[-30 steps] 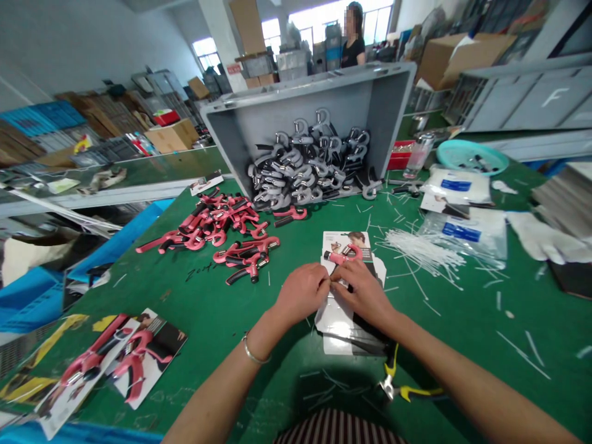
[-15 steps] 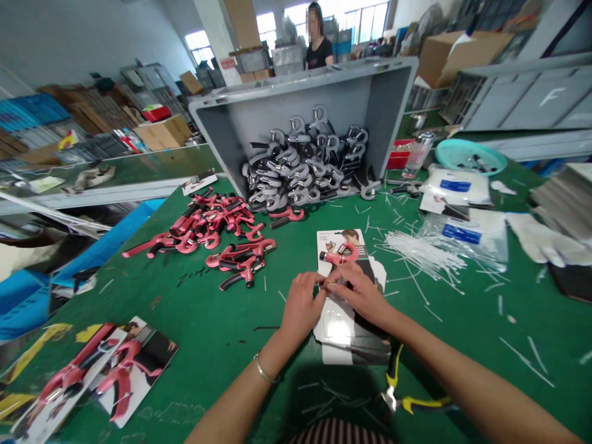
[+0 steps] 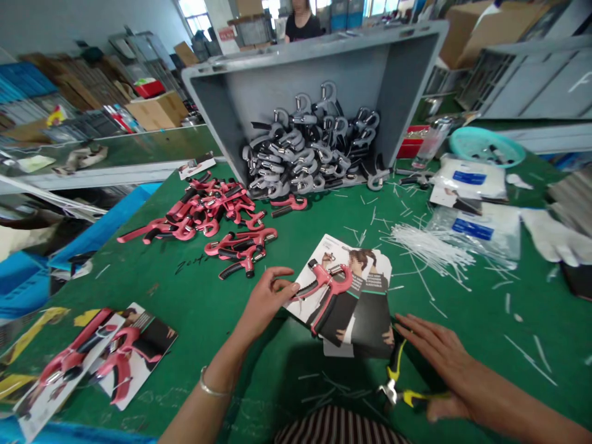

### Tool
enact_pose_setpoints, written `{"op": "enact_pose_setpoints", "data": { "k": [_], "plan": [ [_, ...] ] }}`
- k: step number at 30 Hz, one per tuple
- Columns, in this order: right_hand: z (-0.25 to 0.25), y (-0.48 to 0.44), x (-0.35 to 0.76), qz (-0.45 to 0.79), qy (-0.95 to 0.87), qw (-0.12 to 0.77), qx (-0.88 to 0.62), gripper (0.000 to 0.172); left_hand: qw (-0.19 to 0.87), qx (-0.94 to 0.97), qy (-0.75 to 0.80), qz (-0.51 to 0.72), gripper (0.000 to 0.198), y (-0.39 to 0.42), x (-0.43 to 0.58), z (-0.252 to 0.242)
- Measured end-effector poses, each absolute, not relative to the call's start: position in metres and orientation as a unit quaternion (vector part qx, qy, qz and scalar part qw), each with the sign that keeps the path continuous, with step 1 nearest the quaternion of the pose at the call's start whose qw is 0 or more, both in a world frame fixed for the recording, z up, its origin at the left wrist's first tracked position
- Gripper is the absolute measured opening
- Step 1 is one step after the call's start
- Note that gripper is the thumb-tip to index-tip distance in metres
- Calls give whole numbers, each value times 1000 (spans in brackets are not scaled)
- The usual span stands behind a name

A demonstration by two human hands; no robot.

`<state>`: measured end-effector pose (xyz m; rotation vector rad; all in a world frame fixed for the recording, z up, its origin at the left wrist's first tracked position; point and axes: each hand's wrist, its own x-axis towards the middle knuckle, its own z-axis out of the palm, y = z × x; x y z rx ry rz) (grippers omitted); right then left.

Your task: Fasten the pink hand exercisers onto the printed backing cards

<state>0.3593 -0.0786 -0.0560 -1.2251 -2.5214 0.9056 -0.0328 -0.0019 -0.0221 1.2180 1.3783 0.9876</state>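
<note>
My left hand (image 3: pixel 271 297) pinches the left edge of a printed backing card (image 3: pixel 319 253) between thumb and fingers. On that card lies a red hand grip strengthener (image 3: pixel 329 285) with black handle sleeves and a metal spring. The card is turned at an angle over more printed cards (image 3: pixel 375 314). My right hand (image 3: pixel 437 354) is open, fingers stretched out and thumb apart. It is over yellow-and-black handled cutting pliers (image 3: pixel 392 385), its thumb by the end of one handle. Whether it touches them I cannot tell.
A grey crate (image 3: pixel 314 61) on its side holds many grey grip strengtheners (image 3: pixel 300 154). Red ones (image 3: pixel 208 209) lie piled at left. Carded ones (image 3: pixel 132 354) lie front left. White cable ties (image 3: pixel 430 246) are scattered at right, near plastic bags (image 3: pixel 476 231). A person (image 3: pixel 303 24) stands behind.
My hands have parted: the left moved left and holds the card's edge, while the right moved down and right to the pliers. The card with the red grip strengthener turned and slid down.
</note>
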Motion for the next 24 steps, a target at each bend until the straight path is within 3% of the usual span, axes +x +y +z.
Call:
{"op": "enact_pose_setpoints", "data": {
  "k": [2, 3, 5, 7, 10, 14, 18, 21, 24],
  "plan": [
    [-67, -88, 363, 282, -880, 41, -380, 114, 578, 428, 567, 402, 57, 3, -27, -20],
    [-71, -88, 361, 265, -891, 29, -367, 114, 619, 402, 553, 387, 60, 6, -22, -19],
    [-75, -84, 358, 227, -904, 25, -362, 95, 695, 369, 510, 348, 51, 8, -11, -14],
    [-75, -79, 360, 199, -904, 36, -378, 64, 742, 340, 474, 330, 37, 7, -3, -8],
    [-70, -84, 378, 248, -863, 69, -434, 34, 752, 285, 450, 388, 30, 2, 2, -3],
    [-60, -113, 400, 529, -562, 158, -616, 39, 738, 273, 437, 436, 36, -2, 17, -11],
    [-45, -133, 388, 712, -285, 260, -587, 52, 732, 313, 440, 415, 28, 3, 44, -20],
    [-32, -121, 366, 754, -267, 310, -514, 39, 696, 350, 454, 433, 26, 11, 60, -26],
    [-19, -89, 353, 707, -410, 258, -515, 31, 661, 391, 476, 428, 29, 18, 67, -33]
  ]
}}
